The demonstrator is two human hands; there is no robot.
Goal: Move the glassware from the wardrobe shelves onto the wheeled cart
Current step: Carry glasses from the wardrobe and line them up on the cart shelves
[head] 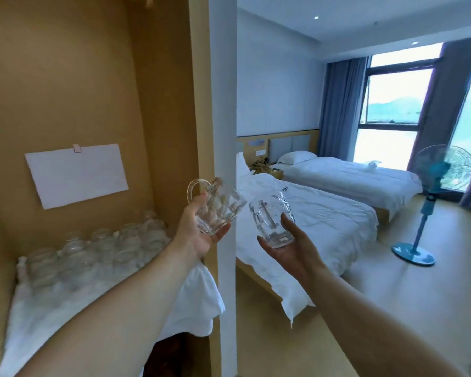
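Both hands hold empty mugs: left hand (199, 235) grips one glass mug (215, 210), right hand (291, 251) cradles another mug (273, 221) (more glasses (93, 254) crowd the shelf).

A glass mug in each of my hands, beside the wardrobe.
My left hand (199, 235) grips one mug (215, 210); my right hand (291, 251) cradles another mug (273, 221).
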